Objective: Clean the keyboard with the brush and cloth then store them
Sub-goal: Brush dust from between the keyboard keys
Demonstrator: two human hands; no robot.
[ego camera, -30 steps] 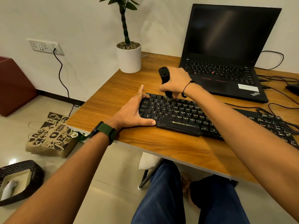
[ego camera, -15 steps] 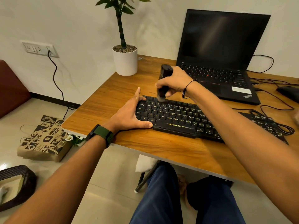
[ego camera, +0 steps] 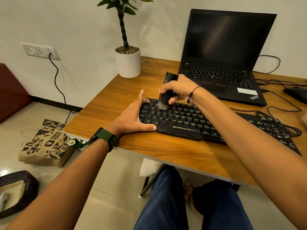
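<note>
- Since the earlier frames the brush (ego camera: 163,101) has slid left along the top key rows — its pale bristles now blur over the keys at the far-left corner, just beside the left hand's index finger.
- The keyboard (ego camera: 191,121) lies slanted on the wooden desk (ego camera: 106,107), its near-left corner close to the desk's front edge; bare wood runs left of it to the rounded corner.
- The left hand (ego camera: 132,118) rests flat, fingers straight, braced against the keyboard's left end, holding nothing.
- The right hand (ego camera: 178,89) grips the brush, fingers curled round its black handle.
- Behind stands an open laptop (ego camera: 227,52), a white plant pot (ego camera: 127,63) to its left.
</note>
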